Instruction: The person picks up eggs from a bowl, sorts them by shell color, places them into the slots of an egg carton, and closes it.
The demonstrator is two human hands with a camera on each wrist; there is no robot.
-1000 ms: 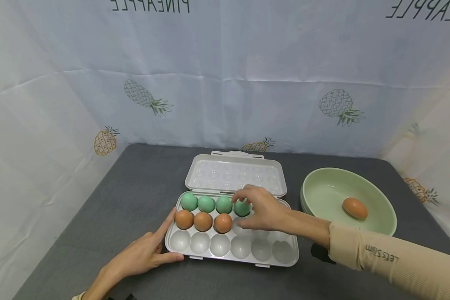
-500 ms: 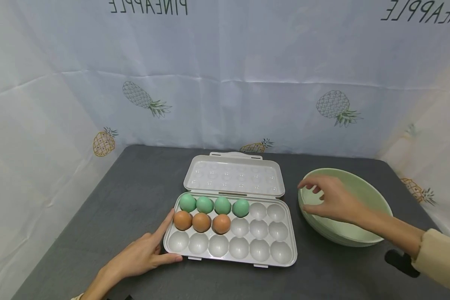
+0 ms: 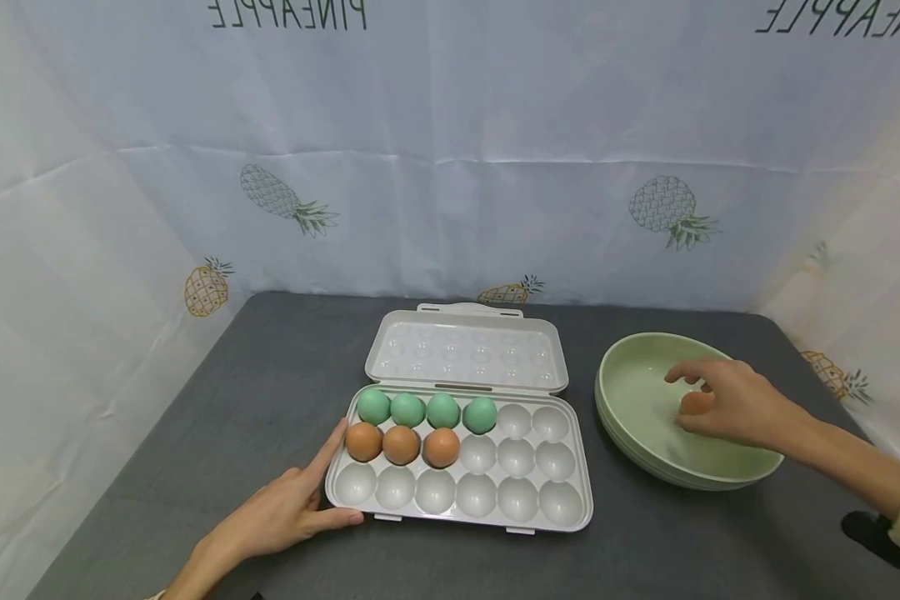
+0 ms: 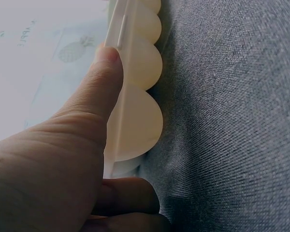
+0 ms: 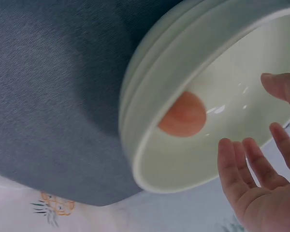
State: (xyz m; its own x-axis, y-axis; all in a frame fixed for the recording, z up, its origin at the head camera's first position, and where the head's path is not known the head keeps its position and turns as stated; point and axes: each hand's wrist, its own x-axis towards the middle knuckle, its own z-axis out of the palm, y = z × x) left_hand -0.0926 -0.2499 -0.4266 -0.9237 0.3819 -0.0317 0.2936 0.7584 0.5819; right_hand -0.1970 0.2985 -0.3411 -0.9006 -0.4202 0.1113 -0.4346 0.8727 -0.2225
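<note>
My right hand (image 3: pixel 746 406) hovers over the pale green bowl (image 3: pixel 641 387), its fingers and thumb apart. A brown egg (image 3: pixel 695 403) shows between them in the head view. In the right wrist view the egg (image 5: pixel 184 115) lies in the bowl, apart from the fingertips. Against the left end of a white egg carton (image 3: pixel 517 528) rests my left hand (image 3: pixel 281 510), index finger along the side and thumb (image 4: pixel 99 87) on the front edge. Several green eggs (image 3: pixel 442 411) occupy the back row; 3 brown eggs (image 3: pixel 401 446) sit at the left of the middle row.
The carton's lid (image 3: pixel 467 346) lies folded back behind it. Beneath the green bowl is another bowl (image 3: pixel 648 467). A grey-topped table (image 3: pixel 300 367) carries everything. Behind it hangs a pale curtain (image 3: pixel 450 225) printed with pineapples.
My right hand has swung from above the carton, where its fingers were beside the rightmost green egg, over to the bowl at the right. The left hand keeps its place at the carton.
</note>
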